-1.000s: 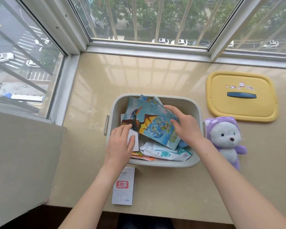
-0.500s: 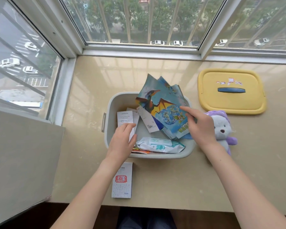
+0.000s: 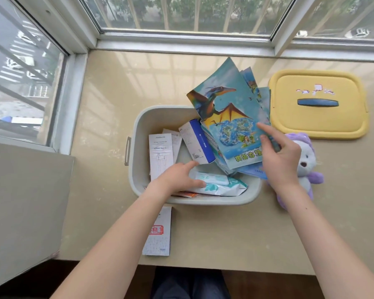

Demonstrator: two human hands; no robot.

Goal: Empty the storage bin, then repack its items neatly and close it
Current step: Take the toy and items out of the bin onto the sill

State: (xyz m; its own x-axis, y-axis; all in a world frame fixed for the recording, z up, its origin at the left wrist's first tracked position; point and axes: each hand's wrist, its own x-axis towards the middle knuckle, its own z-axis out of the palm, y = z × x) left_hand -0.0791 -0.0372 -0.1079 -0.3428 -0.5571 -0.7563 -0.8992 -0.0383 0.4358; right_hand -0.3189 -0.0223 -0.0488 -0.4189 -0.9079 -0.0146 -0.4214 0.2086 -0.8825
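Observation:
The grey storage bin (image 3: 138, 134) stands open on the sill, mid-frame. My right hand (image 3: 279, 158) grips a stack of dinosaur picture books (image 3: 227, 117), lifted and tilted over the bin's right rim. My left hand (image 3: 179, 175) reaches into the bin, fingertips touching a white-and-blue box (image 3: 198, 140) that leans on the books, palm over a wet-wipes pack (image 3: 220, 184). White leaflets (image 3: 160, 154) lie in the bin's left part. The yellow lid (image 3: 317, 104) lies flat to the right.
A purple-and-white plush bear (image 3: 307, 167) lies right of the bin, partly behind my right wrist. A white card box with a red stamp (image 3: 159, 231) lies at the sill's front edge. Window frames border the sill at back and left.
My right hand has lifted the books up and right, out of the bin. My left hand moved from the leaflets toward the white-and-blue box, now uncovered.

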